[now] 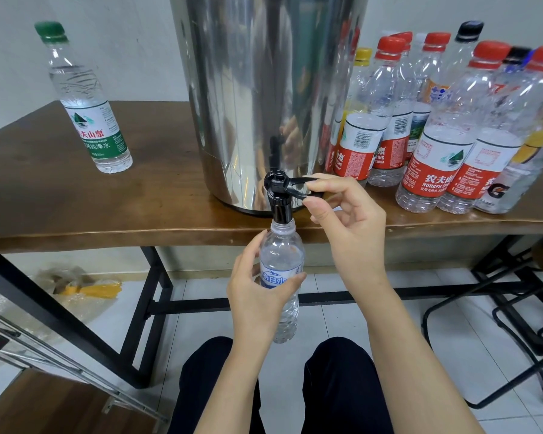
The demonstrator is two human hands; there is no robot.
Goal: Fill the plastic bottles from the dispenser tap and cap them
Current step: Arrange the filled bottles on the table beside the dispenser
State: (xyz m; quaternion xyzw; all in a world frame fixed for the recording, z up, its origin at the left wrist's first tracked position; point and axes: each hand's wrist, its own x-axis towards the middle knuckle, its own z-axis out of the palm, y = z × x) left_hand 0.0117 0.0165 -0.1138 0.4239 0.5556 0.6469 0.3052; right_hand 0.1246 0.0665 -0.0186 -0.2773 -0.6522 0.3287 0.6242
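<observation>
A person sits facing a brown wooden surface [76, 208], seen from above. A tall steel dispenser [264, 89] stands on it at the front edge, and its black tap [279, 205] juts out past the edge.

The left hand [257, 296] grips an uncapped clear bottle [282, 252] around its blue-and-white label. It holds the bottle upright below the surface edge, with the mouth right under the tap spout. The right hand [348, 223] pinches the tap's black lever [298, 186] between thumb and forefinger. Whether water is running cannot be seen.

A green-capped bottle [88, 104], sealed, stands on the surface well left of the dispenser. To the right, just beside the dispenser, stands a crowded group of capped bottles [436, 136], most with red caps. The person's dark-trousered knees [342, 386] show below, over a white tiled floor [452, 355].
</observation>
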